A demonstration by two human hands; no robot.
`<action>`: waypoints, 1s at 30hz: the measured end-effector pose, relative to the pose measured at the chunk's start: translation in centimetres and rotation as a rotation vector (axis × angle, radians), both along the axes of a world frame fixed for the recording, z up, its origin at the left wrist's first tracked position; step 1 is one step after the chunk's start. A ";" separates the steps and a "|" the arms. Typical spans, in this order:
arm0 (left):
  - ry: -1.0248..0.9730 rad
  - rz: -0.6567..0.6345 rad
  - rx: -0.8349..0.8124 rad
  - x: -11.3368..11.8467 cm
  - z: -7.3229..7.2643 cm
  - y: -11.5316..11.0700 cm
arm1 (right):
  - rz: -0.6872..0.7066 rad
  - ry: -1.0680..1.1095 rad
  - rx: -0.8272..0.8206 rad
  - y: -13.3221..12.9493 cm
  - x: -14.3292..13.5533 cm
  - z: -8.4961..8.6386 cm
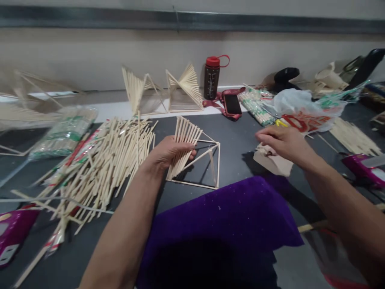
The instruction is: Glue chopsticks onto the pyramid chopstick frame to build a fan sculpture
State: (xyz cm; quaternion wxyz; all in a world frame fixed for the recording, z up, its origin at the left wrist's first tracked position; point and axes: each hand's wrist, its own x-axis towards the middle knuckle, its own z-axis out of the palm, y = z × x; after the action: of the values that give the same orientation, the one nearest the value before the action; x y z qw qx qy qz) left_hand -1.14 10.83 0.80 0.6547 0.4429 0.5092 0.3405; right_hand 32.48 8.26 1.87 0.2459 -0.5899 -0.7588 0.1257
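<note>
My left hand (173,152) is closed around the fanned row of sticks on a small wooden stick frame (219,164). Pale sticks make up this frame, with a square base on the dark table and slanted sticks rising from it. To the right, my right hand (278,141) is held above a crumpled beige piece of paper or card (275,163), fingers pinched together. What lies between those fingertips is hidden. Left of the frame spreads a big loose pile of wooden chopsticks (111,160).
Two finished-looking stick structures (184,90) stand by the wall beside a red-capped bottle (212,78). A phone (233,104) lies near it. Bagged chopsticks (64,130), a plastic bag (300,106), red-handled scissors (296,122) and a purple cloth (222,216) surround the work area.
</note>
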 end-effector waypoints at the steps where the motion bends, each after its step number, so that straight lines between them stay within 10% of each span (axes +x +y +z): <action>1: -0.002 -0.007 -0.003 0.0 -0.1 0.0 | 0.080 0.152 -0.049 0.7 -2.2 0.0; 8: -0.041 -0.016 -0.002 0.1 -0.2 -0.1 | 0.333 0.735 -0.302 7.2 -13.0 -3.4; 18: -0.062 -0.014 -0.009 0.1 -0.3 -0.1 | 0.383 1.088 -0.608 8.0 -13.8 -5.6; 30: -0.065 -0.035 -0.033 0.1 -0.2 -0.1 | 0.305 1.092 -0.562 8.1 -14.3 -5.7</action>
State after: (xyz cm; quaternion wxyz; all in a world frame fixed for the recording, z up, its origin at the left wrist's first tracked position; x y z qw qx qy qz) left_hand -1.08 10.75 0.58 0.6840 0.4294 0.4854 0.3349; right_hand 18.19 16.35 -3.79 0.4127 -0.3681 -0.5375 0.6366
